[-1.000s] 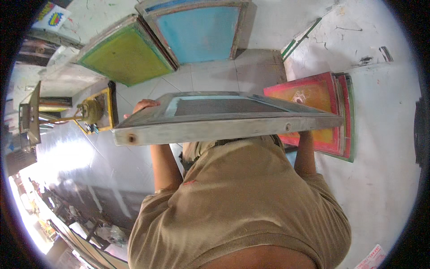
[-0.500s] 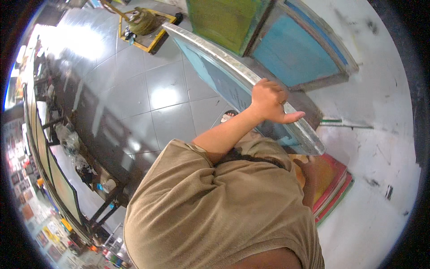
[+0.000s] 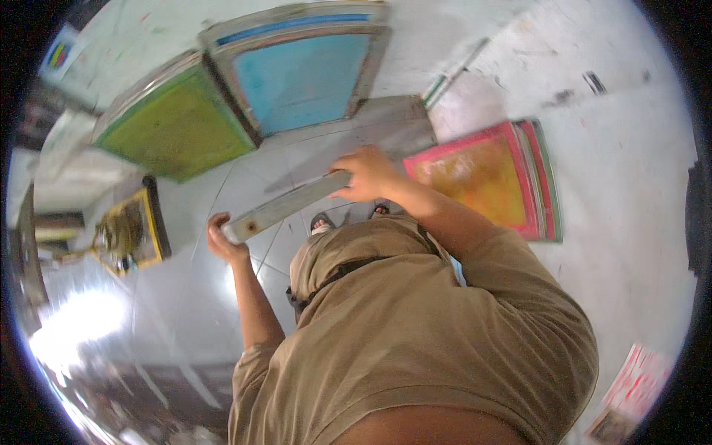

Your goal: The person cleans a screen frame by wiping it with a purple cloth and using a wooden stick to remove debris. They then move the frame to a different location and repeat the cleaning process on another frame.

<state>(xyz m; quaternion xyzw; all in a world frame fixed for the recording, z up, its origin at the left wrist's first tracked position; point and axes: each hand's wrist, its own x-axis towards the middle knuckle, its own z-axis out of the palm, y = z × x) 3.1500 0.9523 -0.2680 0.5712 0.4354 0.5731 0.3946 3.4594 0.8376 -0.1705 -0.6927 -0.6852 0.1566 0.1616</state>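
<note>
I hold a grey framed screen (image 3: pixel 285 203) edge-on in front of my belly, above my feet. Mostly its narrow rim shows, with a rusty spot near the left end. My left hand (image 3: pixel 226 236) is closed on the left end of the frame. My right hand (image 3: pixel 367 174) grips the other end, higher up and farther from me. Just to the right of it, stacked pink-edged frames (image 3: pixel 475 178) with a yellow mesh lean at the wall.
A green screen frame (image 3: pixel 174 122) and blue screen frames (image 3: pixel 300 78) lean against the far wall. A gas cylinder (image 3: pixel 122 230) stands on a yellow-edged square base (image 3: pixel 154 243) at the left, on the grey tiled floor (image 3: pixel 170 293). A white wall (image 3: pixel 615 222) runs along my right.
The frame has swung from broad and level, through a steep diagonal, to a short edge-on slant. My right hand has risen into view from behind it. The view has turned back toward the far wall.
</note>
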